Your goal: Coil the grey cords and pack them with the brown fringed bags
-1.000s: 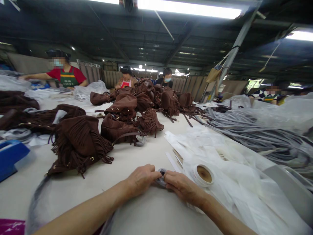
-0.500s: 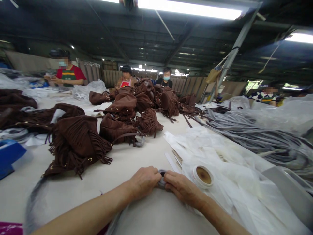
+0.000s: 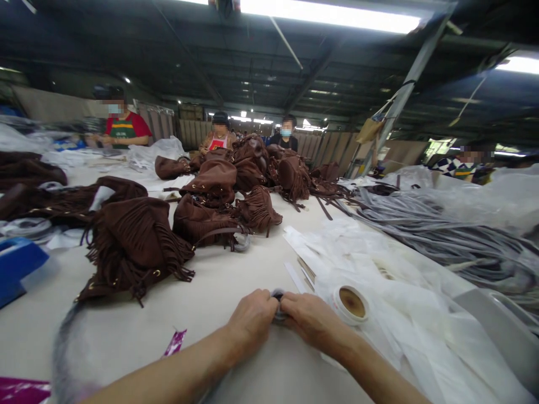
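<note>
Both of my hands meet low in the middle of the view, pinching a dark strap wrapped in greyish clear plastic (image 3: 278, 294). My left hand (image 3: 252, 315) closes on it from the left, and my right hand (image 3: 309, 317) from the right. The strap is bent into a small curl between the fingertips; the fingers hide most of it. A brown fringed bag (image 3: 132, 235) lies to the left of my hands, with a grey plastic-wrapped length (image 3: 63, 342) curving down from its edge. Close to my right hand stands a roll of white tape (image 3: 351, 304).
More brown bags (image 3: 252, 163) are heaped at the table's middle. White sheets (image 3: 404, 292) cover the right, beside a pile of grey wrapped straps (image 3: 433, 235). A blue object (image 3: 21, 266) stands at left, and magenta plastic (image 3: 23, 390) lies below. Several people sit farther back.
Both hands stay on the strap, with the fingers slightly shifted and the curl smaller between them. A scrap of magenta plastic now shows above my left forearm. The view has shifted slightly.
</note>
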Tool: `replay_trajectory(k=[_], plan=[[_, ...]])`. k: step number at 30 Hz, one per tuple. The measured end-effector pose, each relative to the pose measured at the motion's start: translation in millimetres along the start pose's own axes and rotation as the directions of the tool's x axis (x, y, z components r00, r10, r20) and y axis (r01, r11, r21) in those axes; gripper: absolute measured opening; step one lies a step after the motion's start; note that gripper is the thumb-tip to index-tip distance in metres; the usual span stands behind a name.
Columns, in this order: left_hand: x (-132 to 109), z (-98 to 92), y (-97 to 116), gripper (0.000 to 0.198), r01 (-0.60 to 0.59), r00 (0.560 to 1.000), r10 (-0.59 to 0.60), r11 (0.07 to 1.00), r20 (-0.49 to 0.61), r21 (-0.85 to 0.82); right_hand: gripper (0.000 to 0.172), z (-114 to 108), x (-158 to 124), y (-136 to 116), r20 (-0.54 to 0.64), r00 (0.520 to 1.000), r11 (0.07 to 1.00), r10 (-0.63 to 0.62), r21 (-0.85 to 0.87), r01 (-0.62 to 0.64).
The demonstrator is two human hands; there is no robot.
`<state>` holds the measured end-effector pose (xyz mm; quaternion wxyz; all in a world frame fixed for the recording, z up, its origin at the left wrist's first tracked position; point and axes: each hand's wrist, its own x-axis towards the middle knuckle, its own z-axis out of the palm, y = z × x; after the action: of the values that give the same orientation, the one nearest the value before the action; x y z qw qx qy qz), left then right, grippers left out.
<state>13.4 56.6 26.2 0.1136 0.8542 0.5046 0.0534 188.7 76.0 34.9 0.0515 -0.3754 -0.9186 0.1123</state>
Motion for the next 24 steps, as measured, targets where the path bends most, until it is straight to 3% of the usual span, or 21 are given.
replay_trajectory(k=[3,6,9,13,16,19,21,24], plan=[[-2.4,4.1,4.5,0.018,0.010,1.000,-0.011,0.999,-0.017,-0.041,0.005,8.0,1.4,-8.9,-0.054,0.992,0.993,0.115,-0.002,-0.115],[-6.8,-3.1,-9.5,0.019,-0.096,0.995,0.095,0.995,-0.039,-0.028,0.005,9.9,-3.8,-4.1,-0.084,0.996,0.994,-0.038,0.097,0.046],[-4.7,-14.1,-26.8,0.010,-0.272,0.957,0.285,0.945,-0.048,0.181,0.010,4.0,-7.4,7.8,-0.065,0.980,0.978,-0.186,0.087,0.192],[3.9,-16.7,-30.3,0.013,-0.433,0.888,0.458,0.853,-0.023,0.292,0.004,-1.0,-5.2,8.8,0.024,0.985,0.984,-0.171,-0.043,0.172],[5.0,-11.3,-24.5,0.010,-0.411,0.899,0.435,0.879,-0.053,0.243,0.012,4.6,-4.2,-4.7,0.044,0.999,0.995,0.008,-0.100,-0.003],[1.0,-9.8,-21.7,0.010,-0.321,0.941,0.334,0.931,-0.053,0.176,0.018,12.5,-4.4,-17.5,-0.023,0.983,0.983,0.181,0.029,-0.180],[-0.9,-14.0,-23.3,0.012,-0.283,0.957,0.289,0.948,-0.026,0.143,0.018,13.8,-5.0,-18.6,-0.072,0.983,0.973,0.170,0.171,-0.155],[0.4,-24.3,-27.8,0.015,-0.297,0.955,0.294,0.948,0.042,0.113,0.022,7.8,-7.1,-7.5,-0.115,0.993,0.951,-0.018,0.305,0.052]])
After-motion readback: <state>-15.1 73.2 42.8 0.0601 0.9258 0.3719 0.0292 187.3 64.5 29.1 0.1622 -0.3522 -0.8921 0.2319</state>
